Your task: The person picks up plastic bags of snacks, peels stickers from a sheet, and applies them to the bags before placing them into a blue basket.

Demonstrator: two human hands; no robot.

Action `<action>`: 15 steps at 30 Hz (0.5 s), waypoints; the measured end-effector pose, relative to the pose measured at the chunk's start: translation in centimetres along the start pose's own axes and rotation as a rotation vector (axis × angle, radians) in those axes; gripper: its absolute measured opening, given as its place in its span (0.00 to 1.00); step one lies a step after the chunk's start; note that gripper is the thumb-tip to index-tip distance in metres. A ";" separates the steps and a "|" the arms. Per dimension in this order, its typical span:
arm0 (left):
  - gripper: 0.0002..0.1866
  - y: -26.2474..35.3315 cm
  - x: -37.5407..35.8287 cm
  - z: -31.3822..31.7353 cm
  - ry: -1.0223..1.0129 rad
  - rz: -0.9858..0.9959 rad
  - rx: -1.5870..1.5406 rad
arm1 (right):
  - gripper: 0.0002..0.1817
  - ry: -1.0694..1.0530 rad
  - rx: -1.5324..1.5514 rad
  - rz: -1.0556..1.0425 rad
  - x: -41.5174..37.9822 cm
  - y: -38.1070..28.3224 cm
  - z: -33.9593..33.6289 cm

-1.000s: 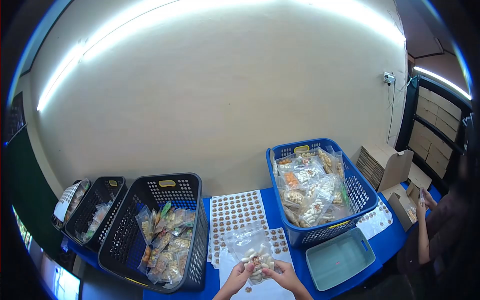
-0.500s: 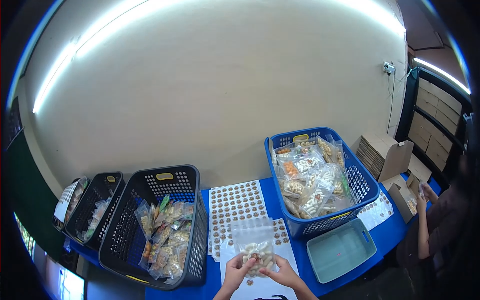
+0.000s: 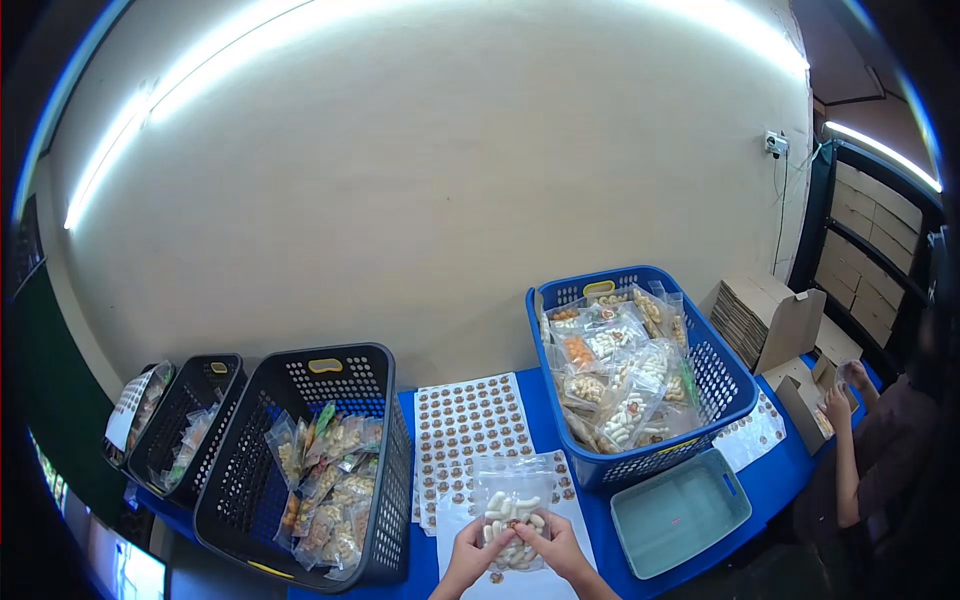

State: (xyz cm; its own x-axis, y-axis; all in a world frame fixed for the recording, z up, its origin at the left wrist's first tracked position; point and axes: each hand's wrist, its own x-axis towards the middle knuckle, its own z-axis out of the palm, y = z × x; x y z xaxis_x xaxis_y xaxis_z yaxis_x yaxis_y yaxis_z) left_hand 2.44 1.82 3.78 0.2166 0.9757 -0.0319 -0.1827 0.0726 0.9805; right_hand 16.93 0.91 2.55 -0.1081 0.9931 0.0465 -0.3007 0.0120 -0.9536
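Between my two hands is a clear plastic bag [image 3: 514, 496] of white, capsule-shaped pieces, with a small round sticker low on its front. My left hand [image 3: 474, 548] grips its left side, thumb on the front by the sticker. On the right side my right hand [image 3: 556, 545] grips it too, its thumb close to the other one. The fingers behind the bag are hidden. Beneath lie sheets of round stickers [image 3: 472, 420], partly covered by the bag and a mostly bare white sheet [image 3: 456, 530].
A blue basket [image 3: 640, 465] heaped with filled bags stands right, behind a shallow green tray [image 3: 680, 515]. Dark baskets [image 3: 400, 480] with more bags stand left. Far right, a person [image 3: 870, 450] holds a small bag beside cardboard boxes [image 3: 790, 330].
My right thumb has moved up and inward onto the bag's front near the sticker. The view has shifted slightly. The person at right has raised the small bag a little.
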 end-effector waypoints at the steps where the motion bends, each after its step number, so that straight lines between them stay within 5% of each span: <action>1: 0.16 -0.2 0.3 -0.1 0.011 -0.020 0.026 | 0.17 0.001 -0.046 -0.011 0.2 0.2 -0.2; 4: 0.16 -0.2 0.7 -0.9 0.027 -0.006 0.105 | 0.19 -0.015 0.039 0.058 0.3 -0.4 0.3; 9: 0.16 0.1 0.9 -1.4 0.091 -0.004 0.110 | 0.19 -0.136 -0.304 0.094 -0.2 0.2 -0.3; 13: 0.13 0.7 1.5 -1.8 0.202 0.032 -0.234 | 0.20 -0.138 -0.463 0.046 -0.7 1.3 -1.0; 15: 0.09 -0.2 2.0 -2.9 0.271 0.065 -0.132 | 0.19 -0.129 -0.413 0.043 -1.1 1.8 -0.8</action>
State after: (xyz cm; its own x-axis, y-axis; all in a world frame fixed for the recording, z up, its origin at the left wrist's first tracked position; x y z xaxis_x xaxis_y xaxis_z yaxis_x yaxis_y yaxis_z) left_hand 0.18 4.37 2.97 -0.0599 0.9975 -0.0379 -0.3141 0.0172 0.9492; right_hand 17.30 -0.07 0.53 -0.2379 0.9712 0.0156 0.1086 0.0426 -0.9932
